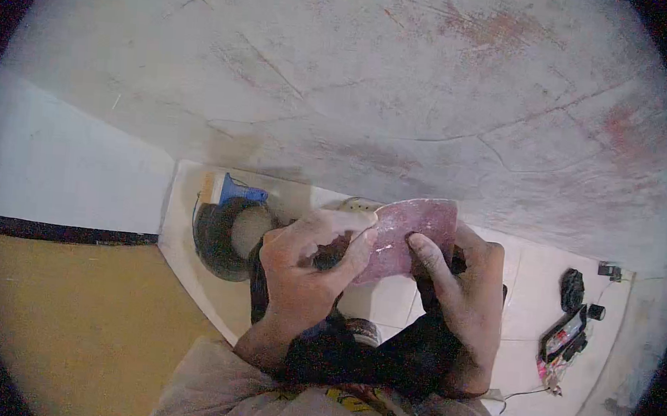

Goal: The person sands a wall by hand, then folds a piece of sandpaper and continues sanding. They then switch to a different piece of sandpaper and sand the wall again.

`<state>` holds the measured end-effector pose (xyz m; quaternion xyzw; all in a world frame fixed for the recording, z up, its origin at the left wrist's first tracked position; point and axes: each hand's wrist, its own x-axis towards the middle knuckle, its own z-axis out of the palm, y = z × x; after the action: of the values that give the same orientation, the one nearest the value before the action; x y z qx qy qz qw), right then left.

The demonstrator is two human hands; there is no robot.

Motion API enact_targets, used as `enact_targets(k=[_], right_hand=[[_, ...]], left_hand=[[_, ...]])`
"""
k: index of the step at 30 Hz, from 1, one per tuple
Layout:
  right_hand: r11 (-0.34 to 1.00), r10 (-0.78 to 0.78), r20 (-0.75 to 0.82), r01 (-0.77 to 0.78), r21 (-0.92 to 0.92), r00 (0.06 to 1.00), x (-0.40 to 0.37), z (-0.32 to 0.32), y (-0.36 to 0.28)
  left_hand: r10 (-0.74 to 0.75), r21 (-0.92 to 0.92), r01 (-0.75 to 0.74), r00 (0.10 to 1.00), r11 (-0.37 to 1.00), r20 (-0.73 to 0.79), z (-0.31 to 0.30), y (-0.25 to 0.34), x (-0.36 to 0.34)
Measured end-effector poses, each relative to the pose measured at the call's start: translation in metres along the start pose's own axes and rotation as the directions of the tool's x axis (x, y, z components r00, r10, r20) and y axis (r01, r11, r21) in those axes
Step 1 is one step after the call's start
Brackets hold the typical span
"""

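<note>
A reddish-purple sheet (405, 232), slightly curved and rough-looking, is held up between my two hands in front of the wall. My left hand (310, 264) pinches its left edge between thumb and fingers. On the right side, my right hand (463, 287) grips the sheet with the thumb on the near face and the fingers behind it, partly hidden.
A patchy, cracked wall (343, 77) rises ahead. On the tiled floor (524, 299) a black bucket (211, 238) and a blue-handled brush (238, 192) lie at the left. Dark items and a tray (564, 336) with cables lie at the right. A tan surface (78, 321) is at lower left.
</note>
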<state>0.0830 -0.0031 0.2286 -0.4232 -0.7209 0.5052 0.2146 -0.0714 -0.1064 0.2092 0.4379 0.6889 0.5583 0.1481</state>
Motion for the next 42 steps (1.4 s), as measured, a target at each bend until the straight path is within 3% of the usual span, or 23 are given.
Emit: enact_targets(k=[2, 3, 4, 5, 7, 9, 11, 14, 15, 16, 18, 22, 24, 25, 27, 28, 30, 33, 37, 38, 39, 40, 42], right_hand=[[0.998, 0.007, -0.034, -0.005, 0.058, 0.999, -0.004, -0.001, -0.005], [0.989, 0.045, -0.01, -0.043, 0.141, 0.999, -0.006, -0.004, -0.01], [0.972, 0.078, 0.018, -0.08, 0.222, 0.997, -0.007, -0.006, -0.012], [0.971, 0.073, 0.02, -0.076, 0.228, 0.997, -0.008, -0.007, -0.012], [0.979, -0.009, 0.086, -0.008, 0.203, 0.996, -0.01, -0.008, -0.01], [0.988, -0.005, 0.091, -0.009, 0.155, 0.996, -0.01, -0.004, -0.012], [0.994, 0.005, 0.092, -0.015, 0.108, 0.996, -0.009, -0.003, -0.012], [0.998, 0.055, 0.144, -0.06, 0.031, 0.988, -0.008, -0.005, -0.008], [0.998, -0.02, 0.129, 0.028, -0.063, 0.991, -0.007, -0.004, -0.003], [0.981, -0.097, 0.119, 0.116, -0.157, 0.988, -0.006, -0.003, 0.0], [0.974, -0.114, 0.119, 0.134, -0.182, 0.986, -0.005, -0.004, 0.003], [0.97, -0.097, 0.139, 0.125, -0.209, 0.986, -0.005, -0.007, 0.008], [0.955, -0.085, 0.141, 0.121, -0.272, 0.986, -0.008, -0.008, 0.008], [0.934, -0.066, 0.148, 0.113, -0.338, 0.987, -0.008, -0.008, 0.007], [0.892, -0.072, 0.113, 0.115, -0.438, 0.991, -0.009, -0.008, 0.008], [0.837, -0.083, 0.083, 0.115, -0.535, 0.993, -0.01, -0.008, 0.007], [0.841, -0.065, 0.086, 0.101, -0.531, 0.994, -0.011, -0.01, 0.007], [0.842, -0.066, 0.087, 0.103, -0.53, 0.994, -0.01, -0.011, 0.009], [0.853, -0.069, 0.1, 0.111, -0.51, 0.993, -0.011, -0.012, 0.008], [0.856, -0.07, 0.098, 0.111, -0.505, 0.993, -0.011, -0.012, 0.009], [0.837, -0.094, 0.082, 0.123, -0.533, 0.992, -0.011, -0.011, 0.011], [0.817, -0.12, 0.066, 0.136, -0.56, 0.991, -0.011, -0.011, 0.012], [0.794, -0.139, 0.069, 0.153, -0.589, 0.988, -0.011, -0.011, 0.014]], left_hand=[[0.084, 0.01, -0.084, 0.996, 0.996, -0.001, 0.001, 0.007, 0.0], [-0.136, -0.363, 0.134, 0.991, 0.922, 0.019, 0.004, 0.014, 0.002], [-0.326, -0.671, 0.316, 0.938, 0.671, 0.116, 0.005, 0.018, 0.003], [-0.323, -0.666, 0.312, 0.94, 0.677, 0.112, 0.006, 0.013, 0.003], [-0.243, -0.725, 0.471, 0.882, 0.502, 0.404, 0.005, 0.001, -0.002], [-0.264, -0.67, 0.511, 0.857, 0.538, 0.442, 0.002, 0.011, -0.007], [-0.364, -0.522, 0.687, 0.719, 0.506, 0.592, -0.002, 0.017, -0.008], [-0.276, -0.417, 0.484, 0.84, 0.769, 0.466, 0.005, 0.016, -0.012], [-0.214, -0.332, 0.363, 0.887, 0.871, 0.41, 0.006, 0.018, -0.013], [-0.212, -0.33, 0.36, 0.888, 0.873, 0.409, 0.009, 0.016, -0.015], [-0.04, -0.12, 0.078, 0.956, 0.99, 0.29, 0.016, 0.009, -0.019], [-0.025, -0.129, 0.057, 0.971, 0.99, 0.237, 0.021, 0.012, -0.015], [-0.127, -0.457, 0.233, 0.96, 0.859, 0.25, 0.023, 0.012, -0.016], [-0.126, -0.454, 0.234, 0.959, 0.86, 0.256, 0.022, 0.012, -0.015], [-0.152, -0.426, 0.382, 0.864, 0.82, 0.48, 0.019, 0.008, -0.011], [-0.155, -0.424, 0.392, 0.856, 0.816, 0.492, 0.021, 0.008, -0.01], [-0.115, -0.617, 0.461, 0.849, 0.638, 0.516, 0.029, 0.006, -0.011], [-0.112, -0.71, 0.481, 0.858, 0.514, 0.501, 0.032, 0.007, -0.01], [-0.099, -0.674, 0.474, 0.851, 0.567, 0.516, 0.03, -0.008, -0.015], [-0.087, -0.42, 0.22, 0.946, 0.88, 0.313, 0.029, -0.013, -0.023], [0.027, -0.029, -0.023, 0.992, 0.999, 0.123, 0.028, -0.017, -0.028], [0.029, -0.024, -0.026, 0.992, 0.999, 0.122, 0.025, -0.019, -0.028], [-0.327, -0.421, 0.252, 0.938, 0.871, -0.116, 0.019, 0.012, 0.006]])
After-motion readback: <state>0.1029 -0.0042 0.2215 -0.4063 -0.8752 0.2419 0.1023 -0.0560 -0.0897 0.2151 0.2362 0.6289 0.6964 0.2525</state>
